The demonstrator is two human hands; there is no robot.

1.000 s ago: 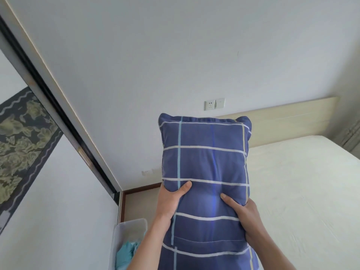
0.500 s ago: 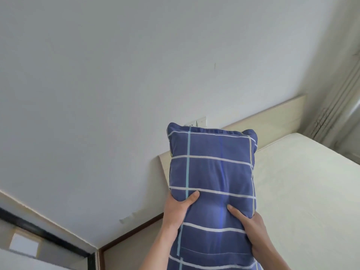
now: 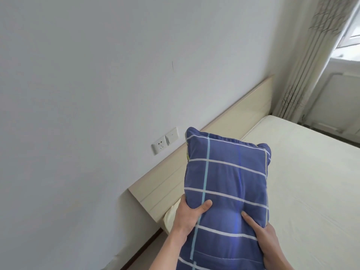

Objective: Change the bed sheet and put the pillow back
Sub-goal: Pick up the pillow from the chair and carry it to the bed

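A blue pillow (image 3: 226, 184) with white and light-blue grid lines is held upright in front of me, above the near left corner of the bed. My left hand (image 3: 188, 215) grips its left edge, thumb pressed into the front. On the other side, my right hand (image 3: 266, 242) clasps the right edge with the thumb on the fabric. The bed (image 3: 303, 184) is covered by a smooth cream sheet and lies to the right and below the pillow. The pillow's lower end runs out of view.
A pale wooden headboard (image 3: 229, 121) runs along the white wall (image 3: 97, 94), with a socket and switch (image 3: 165, 140) just above it. A patterned curtain (image 3: 303, 61) and a window stand at the far right. Floor shows between wall and bed at the bottom left.
The view has swung right: the wardrobe and plastic bin are gone, curtain and window now show. The pillow, still held by both hands, has come over the head corner of the bed.
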